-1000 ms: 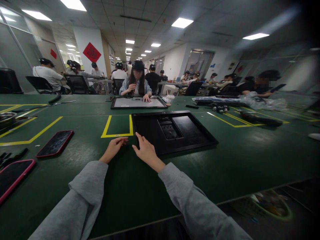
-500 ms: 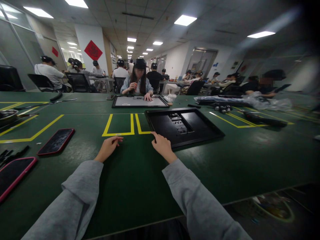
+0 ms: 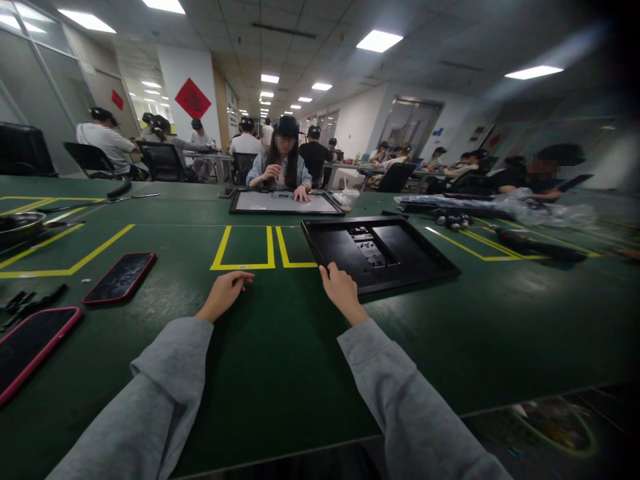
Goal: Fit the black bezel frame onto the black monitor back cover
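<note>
A black monitor panel lies back side up on the green table, right of centre. My right hand rests on its near left corner, fingers curled over the edge. My left hand lies on the table mat to the left, fingers stretched loosely forward with nothing in them, just below a yellow taped rectangle. Both arms wear grey sleeves.
Two red-cased phones lie at the left, beside black parts and a metal bowl. Across the table a person works on a white-faced panel. Plastic wrap and black parts lie at the far right.
The black panel has slid to the right with my right hand on its corner, uncovering more yellow tape. My left hand has stayed in place.
</note>
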The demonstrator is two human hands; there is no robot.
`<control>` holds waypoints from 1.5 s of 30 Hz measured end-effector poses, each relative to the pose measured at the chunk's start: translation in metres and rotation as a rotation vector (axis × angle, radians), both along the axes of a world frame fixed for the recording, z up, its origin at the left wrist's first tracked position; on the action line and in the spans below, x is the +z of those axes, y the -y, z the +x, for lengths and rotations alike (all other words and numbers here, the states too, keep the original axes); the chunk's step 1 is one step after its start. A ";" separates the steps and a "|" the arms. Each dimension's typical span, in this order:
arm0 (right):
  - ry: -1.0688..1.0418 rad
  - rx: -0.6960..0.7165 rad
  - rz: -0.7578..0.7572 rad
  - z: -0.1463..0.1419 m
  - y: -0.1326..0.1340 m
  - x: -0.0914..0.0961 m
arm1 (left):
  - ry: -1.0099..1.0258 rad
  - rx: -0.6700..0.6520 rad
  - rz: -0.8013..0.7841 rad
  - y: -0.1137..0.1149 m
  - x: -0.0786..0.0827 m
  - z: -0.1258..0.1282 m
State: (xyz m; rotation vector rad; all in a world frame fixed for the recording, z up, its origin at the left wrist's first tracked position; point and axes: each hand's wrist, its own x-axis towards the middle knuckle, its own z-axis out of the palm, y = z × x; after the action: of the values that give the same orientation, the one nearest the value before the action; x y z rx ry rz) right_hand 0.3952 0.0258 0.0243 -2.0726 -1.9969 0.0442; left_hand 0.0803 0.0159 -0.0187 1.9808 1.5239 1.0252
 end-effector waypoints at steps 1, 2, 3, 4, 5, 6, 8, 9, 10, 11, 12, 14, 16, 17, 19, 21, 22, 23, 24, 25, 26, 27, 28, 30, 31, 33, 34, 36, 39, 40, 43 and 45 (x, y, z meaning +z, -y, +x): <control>0.004 -0.004 0.007 0.000 0.000 0.001 | -0.002 0.001 0.000 0.000 0.000 0.000; 0.009 -0.007 0.019 0.000 0.001 0.003 | -0.005 0.002 -0.001 0.000 0.000 0.000; 0.015 -0.010 0.031 0.000 0.001 0.005 | -0.009 0.003 -0.002 0.000 0.000 0.000; 0.023 -0.019 0.047 0.000 0.002 0.007 | -0.013 0.003 -0.003 0.000 0.000 0.000; 0.033 -0.033 0.064 -0.001 0.003 0.009 | -0.017 0.002 -0.004 0.000 -0.001 0.000; 0.042 -0.052 0.078 -0.002 0.005 0.012 | -0.021 0.001 -0.007 0.000 -0.001 0.000; 0.054 -0.098 0.102 -0.003 0.007 0.017 | -0.027 -0.006 -0.014 -0.001 -0.001 -0.001; 0.058 -0.118 0.113 -0.003 0.008 0.020 | -0.029 -0.009 -0.015 0.000 -0.001 -0.001; 0.061 -0.133 0.125 -0.002 0.009 0.022 | -0.030 -0.011 -0.014 0.000 -0.001 -0.001; 0.064 -0.142 0.137 -0.001 0.009 0.023 | -0.033 -0.013 -0.013 0.000 -0.001 -0.001; 0.069 -0.149 0.151 0.001 0.009 0.024 | -0.035 -0.014 -0.012 0.000 -0.001 -0.001; 0.079 -0.153 0.180 0.005 0.007 0.025 | -0.037 -0.014 -0.009 0.000 -0.001 -0.002; 0.090 -0.152 0.199 0.011 0.004 0.025 | -0.031 -0.018 -0.009 0.001 0.000 -0.001; 0.093 -0.153 0.202 0.013 0.002 0.024 | -0.026 -0.018 -0.009 0.001 0.000 -0.001; 0.096 -0.157 0.195 0.018 -0.001 0.023 | -0.018 -0.017 -0.011 0.002 0.002 0.000; 0.097 -0.162 0.176 0.022 -0.004 0.021 | -0.015 -0.016 -0.007 0.004 0.004 0.001; 0.097 -0.163 0.166 0.024 -0.005 0.019 | -0.014 -0.018 -0.006 0.004 0.005 0.001; 0.098 -0.164 0.156 0.025 -0.007 0.018 | -0.014 -0.020 -0.004 0.004 0.005 0.002; 0.100 -0.166 0.147 0.027 -0.008 0.016 | -0.013 -0.021 -0.005 0.005 0.005 0.002; 0.102 -0.168 0.137 0.028 -0.009 0.014 | -0.012 -0.021 -0.006 0.005 0.005 0.002; 0.105 -0.170 0.126 0.030 -0.010 0.012 | -0.013 -0.020 -0.008 0.005 0.005 0.002; 0.107 -0.173 0.114 0.032 -0.011 0.009 | -0.014 -0.019 -0.010 0.004 0.004 0.002; 0.109 -0.176 0.102 0.033 -0.013 0.006 | -0.014 -0.019 -0.010 0.004 0.003 0.001; 0.108 -0.173 0.096 0.037 -0.016 -0.001 | -0.017 -0.024 -0.009 0.003 0.002 0.001; 0.106 -0.166 0.105 0.039 -0.017 -0.004 | -0.018 -0.026 -0.009 0.003 0.002 0.001; 0.107 -0.148 0.154 0.042 -0.020 -0.009 | -0.021 -0.031 -0.014 0.003 0.002 0.001; 0.109 -0.142 0.189 0.043 -0.021 -0.010 | -0.022 -0.031 -0.016 0.003 0.002 0.001; 0.112 -0.142 0.259 0.045 -0.022 -0.012 | -0.023 -0.034 -0.018 0.004 0.004 0.001; 0.096 -0.114 0.340 0.042 -0.022 -0.012 | -0.024 -0.032 -0.018 0.006 0.006 0.002; 0.091 -0.086 0.356 0.039 -0.022 -0.013 | -0.024 -0.031 -0.020 0.006 0.006 0.002; 0.105 0.026 0.366 0.027 -0.022 -0.019 | -0.022 -0.028 -0.023 0.005 0.005 0.001; 0.136 0.093 0.329 0.020 -0.022 -0.026 | -0.028 -0.026 -0.022 0.004 0.004 0.001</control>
State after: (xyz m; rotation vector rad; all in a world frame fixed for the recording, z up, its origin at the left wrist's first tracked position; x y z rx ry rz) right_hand 0.4148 0.0479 -0.0018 -1.8181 -2.0156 -0.3911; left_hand 0.0816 0.0118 -0.0147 2.0027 1.5136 0.9709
